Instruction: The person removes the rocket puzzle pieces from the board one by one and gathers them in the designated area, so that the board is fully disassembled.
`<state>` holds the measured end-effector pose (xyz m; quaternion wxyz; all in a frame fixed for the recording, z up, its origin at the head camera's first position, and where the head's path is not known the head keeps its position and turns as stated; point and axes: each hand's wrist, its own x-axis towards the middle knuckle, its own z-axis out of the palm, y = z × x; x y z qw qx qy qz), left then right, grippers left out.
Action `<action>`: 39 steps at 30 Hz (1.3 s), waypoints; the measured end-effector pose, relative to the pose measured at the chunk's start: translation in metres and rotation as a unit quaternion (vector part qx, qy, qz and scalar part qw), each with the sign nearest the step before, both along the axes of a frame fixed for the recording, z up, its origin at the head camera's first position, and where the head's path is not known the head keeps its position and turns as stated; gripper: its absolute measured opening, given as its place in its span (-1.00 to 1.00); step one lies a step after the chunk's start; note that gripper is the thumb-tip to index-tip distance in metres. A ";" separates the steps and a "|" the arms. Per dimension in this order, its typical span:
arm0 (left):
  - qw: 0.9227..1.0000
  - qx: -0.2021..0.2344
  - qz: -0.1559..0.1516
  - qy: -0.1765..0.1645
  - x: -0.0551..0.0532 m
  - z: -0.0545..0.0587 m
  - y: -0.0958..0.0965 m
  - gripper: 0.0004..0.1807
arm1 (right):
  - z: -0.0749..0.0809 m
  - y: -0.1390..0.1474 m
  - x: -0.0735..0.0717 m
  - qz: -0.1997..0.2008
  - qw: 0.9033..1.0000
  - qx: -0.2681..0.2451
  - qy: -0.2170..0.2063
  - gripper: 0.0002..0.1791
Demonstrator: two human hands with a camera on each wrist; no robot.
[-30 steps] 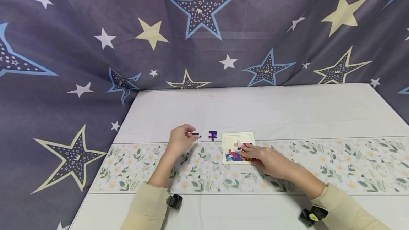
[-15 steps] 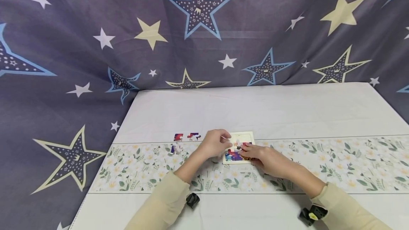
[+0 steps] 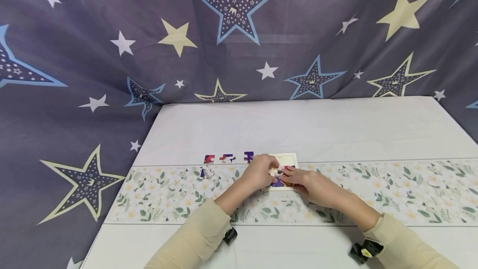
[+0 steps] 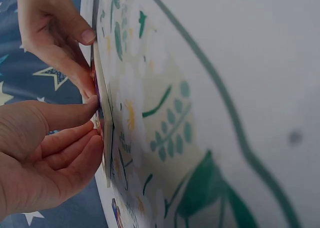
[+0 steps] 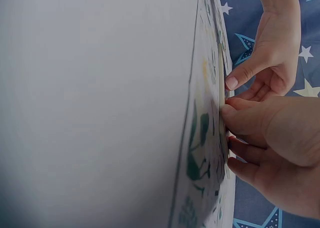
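Note:
A square cream puzzle tray (image 3: pixel 287 158) lies on the cloth, partly filled with colourful pieces along its lower and right parts. Over its left side my left hand (image 3: pixel 257 173) bends its thumb and fingers down, pinching a puzzle piece that the fingers mostly hide. From the right, my right hand (image 3: pixel 315 184) rests its fingers on the fitted pieces. In the right wrist view the right thumb (image 5: pixel 229 112) touches the tray's near edge. The left wrist view shows the left fingertips (image 4: pixel 95 145) against the tray's surface.
Loose puzzle pieces lie left of the tray: a red and purple one (image 3: pixel 209 159), a white, red and purple one (image 3: pixel 227 158), a white and purple one (image 3: pixel 206 173) and a purple one (image 3: pixel 249 157). A starred curtain (image 3: pixel 239 65) hangs behind the table.
My left hand has moved right from the loose pieces to the tray and come down on its left side. The right hand has stayed on the tray.

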<state>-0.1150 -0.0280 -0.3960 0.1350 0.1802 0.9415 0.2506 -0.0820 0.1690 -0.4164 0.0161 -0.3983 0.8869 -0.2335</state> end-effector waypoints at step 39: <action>0.990 0.113 0.037 -0.072 -0.008 0.006 -0.002 -0.69 | 0.008 0.004 0.001 -0.012 0.999 0.033 -0.013 -0.56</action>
